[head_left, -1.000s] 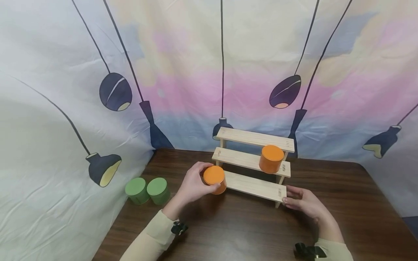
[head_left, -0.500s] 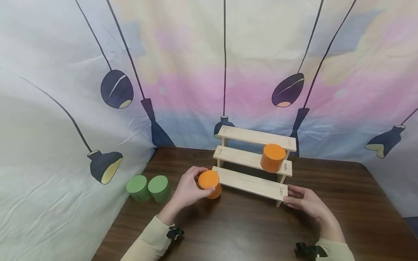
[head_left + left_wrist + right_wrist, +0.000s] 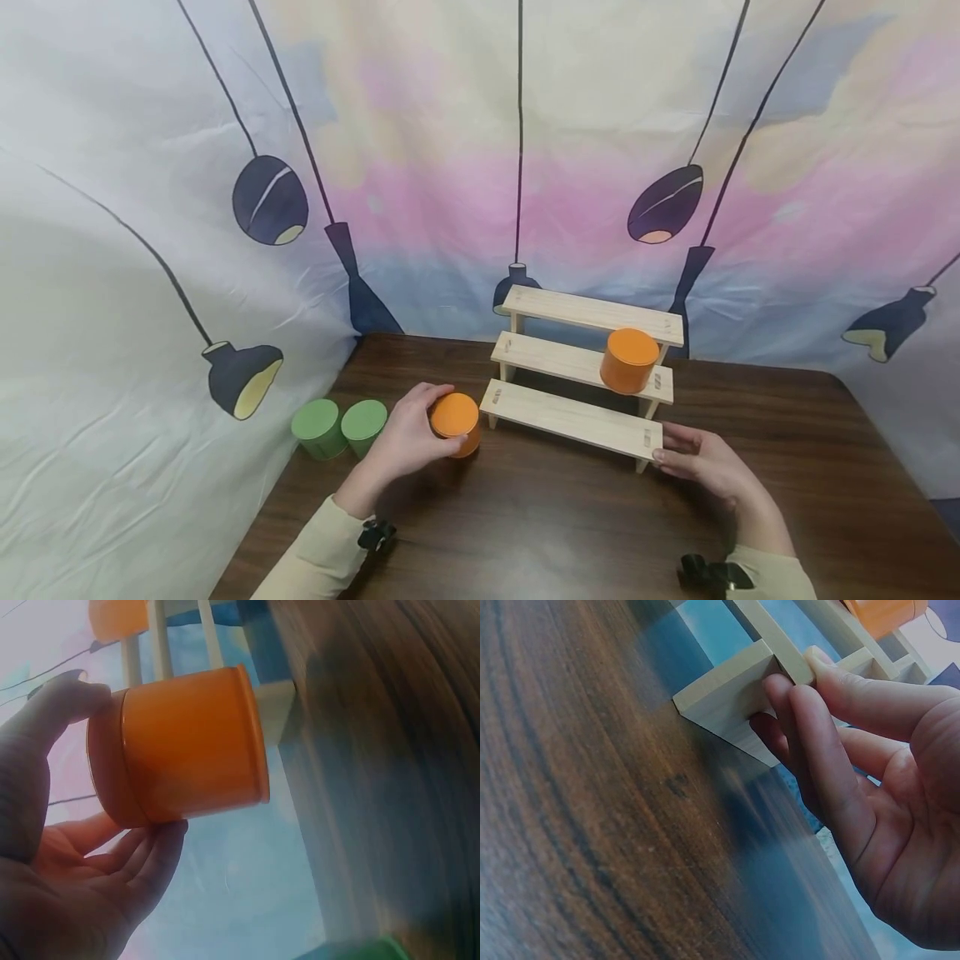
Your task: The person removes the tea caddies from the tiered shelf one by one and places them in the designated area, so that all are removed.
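Note:
My left hand (image 3: 405, 437) grips an orange lidded tin (image 3: 455, 417) between thumb and fingers, just left of a three-step wooden display stand (image 3: 566, 417). In the left wrist view the tin's lower rim (image 3: 259, 742) shows apart from the tabletop. At the stand's right end, my right hand (image 3: 708, 467) pinches the end of the lowest shelf. The right wrist view shows the thumb on the shelf's top and the fingers against the end and the side leg (image 3: 731, 694). A second orange tin (image 3: 630, 364) stands on the middle shelf, toward its right end.
Two green lidded tins (image 3: 317, 429) stand side by side at the table's left edge, the nearer one partly behind my left hand. A printed cloth (image 3: 450, 167) with hanging lamps encloses the back and sides of the dark wooden table (image 3: 540, 533).
My left hand has carried the orange tin leftward, from the left end of the lowest shelf toward the green tins. The right hand keeps its hold on the shelf end.

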The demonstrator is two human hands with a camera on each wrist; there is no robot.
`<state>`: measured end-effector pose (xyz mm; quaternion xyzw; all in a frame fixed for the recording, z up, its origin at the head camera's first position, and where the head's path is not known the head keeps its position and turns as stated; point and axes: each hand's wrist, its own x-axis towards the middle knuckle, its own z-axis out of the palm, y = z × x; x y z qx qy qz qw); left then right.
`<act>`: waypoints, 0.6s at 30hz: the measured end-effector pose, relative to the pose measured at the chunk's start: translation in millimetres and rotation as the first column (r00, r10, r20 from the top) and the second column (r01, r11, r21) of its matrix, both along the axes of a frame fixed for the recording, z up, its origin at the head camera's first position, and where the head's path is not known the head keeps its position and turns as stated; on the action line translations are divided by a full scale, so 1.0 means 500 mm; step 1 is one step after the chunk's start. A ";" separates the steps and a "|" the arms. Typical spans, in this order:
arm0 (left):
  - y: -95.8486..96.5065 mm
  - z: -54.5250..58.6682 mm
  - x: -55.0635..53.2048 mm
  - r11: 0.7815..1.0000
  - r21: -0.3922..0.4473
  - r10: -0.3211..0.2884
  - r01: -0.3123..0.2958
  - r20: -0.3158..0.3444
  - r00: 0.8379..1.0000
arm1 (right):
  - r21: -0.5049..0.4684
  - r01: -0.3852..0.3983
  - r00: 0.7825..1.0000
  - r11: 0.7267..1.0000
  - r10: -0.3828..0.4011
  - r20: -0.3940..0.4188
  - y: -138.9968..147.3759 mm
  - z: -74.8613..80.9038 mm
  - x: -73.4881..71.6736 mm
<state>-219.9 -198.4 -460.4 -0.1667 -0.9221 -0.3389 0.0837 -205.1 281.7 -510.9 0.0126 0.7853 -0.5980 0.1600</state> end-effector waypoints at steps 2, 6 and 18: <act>-0.012 0.003 0.001 0.999 -0.032 -0.009 0.009 0.001 1.000 | 0.001 -0.001 1.000 1.000 0.001 0.002 -0.002 0.000 0.000; -0.032 0.014 0.002 0.997 -0.062 -0.041 0.040 -0.009 0.999 | 0.005 -0.006 1.000 1.000 0.006 0.004 -0.001 0.000 0.000; -0.100 0.032 -0.014 0.959 -0.212 -0.206 0.190 -0.057 0.977 | 0.014 -0.010 1.000 1.000 0.010 0.001 -0.002 0.002 -0.001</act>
